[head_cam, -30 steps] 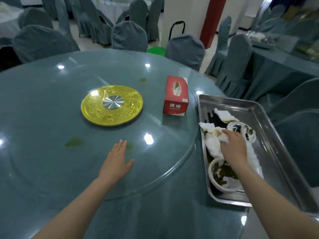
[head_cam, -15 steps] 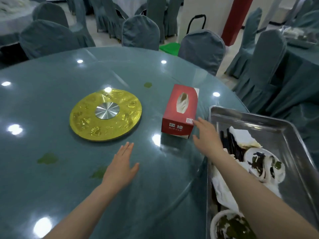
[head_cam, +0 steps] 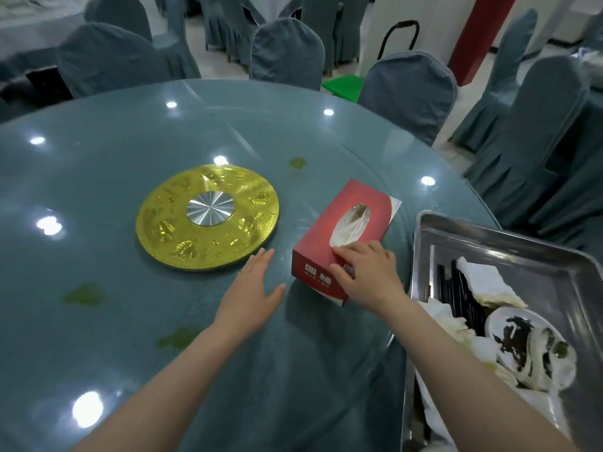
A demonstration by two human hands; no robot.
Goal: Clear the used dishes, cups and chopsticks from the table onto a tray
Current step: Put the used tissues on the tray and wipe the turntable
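- We are resting our left hand (head_cam: 249, 293) flat on the glass tabletop (head_cam: 107, 177), fingers spread and closed on nothing; we judge it is there to steady us as we lean in toward the middle.
- We are laying our right hand (head_cam: 367, 272) on the near end of the red tissue box (head_cam: 342, 236), fingertips (head_cam: 337, 252) at the edge of its top slot. Whether this grip is pinching a tissue or only pressing on the cardboard, we cannot tell.
- The box is lying at an angle near the right edge of the tabletop, between the gold centre disc (head_cam: 208, 220) and the metal tray (head_cam: 509, 236), close enough to reach without stretching.
- The tray is sitting at the right edge, beside us, and is already holding the task's things: black chopsticks (head_cam: 456, 288) lying lengthwise along its left wall, a soiled white dish (head_cam: 528, 347) nearer us, and crumpled white napkins (head_cam: 483, 282) around them.
- No dishes, cups or chopsticks are showing on the tabletop itself, so we judge the clearing to be nearly done.
- Green smears (head_cam: 83, 293) are dotting the glass toward the left and near edges; we are guessing a tissue is wanted for wiping them.
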